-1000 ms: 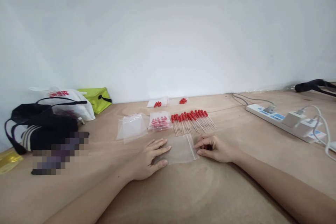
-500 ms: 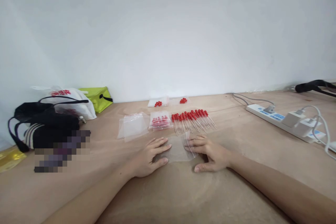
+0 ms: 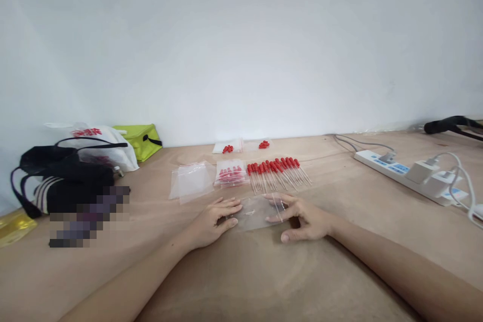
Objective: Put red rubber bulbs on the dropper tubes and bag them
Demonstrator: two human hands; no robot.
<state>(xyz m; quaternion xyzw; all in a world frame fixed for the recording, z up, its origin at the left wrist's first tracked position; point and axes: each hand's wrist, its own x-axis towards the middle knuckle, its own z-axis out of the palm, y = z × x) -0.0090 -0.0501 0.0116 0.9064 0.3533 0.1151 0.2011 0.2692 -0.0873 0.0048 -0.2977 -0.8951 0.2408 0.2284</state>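
Observation:
A clear zip bag [image 3: 252,214] lies flat on the table between my two hands. My left hand [image 3: 217,221] rests on its left edge, palm down, fingers stretched out. At the bag's zip end on the right, my right hand [image 3: 304,219] has its fingers spread, with some seen through the clear plastic; they look to be inside the mouth. Just beyond, a row of droppers [image 3: 277,168] with red bulbs and thin clear stems lies side by side. To their left sits a stack of filled zip bags [image 3: 231,173] holding red-bulbed pieces.
Flat zip bags [image 3: 194,181] lie left of the stack. Farther back, small red pieces [image 3: 227,149] lie on bags near the wall. A power strip [image 3: 407,176] with cables stands right; a black bag [image 3: 71,186] and a green bag [image 3: 141,141] stand left.
My right hand's fingers have spread and arched, lifting the zip end of the bag a little. My left hand has shifted slightly left and stays on the bag.

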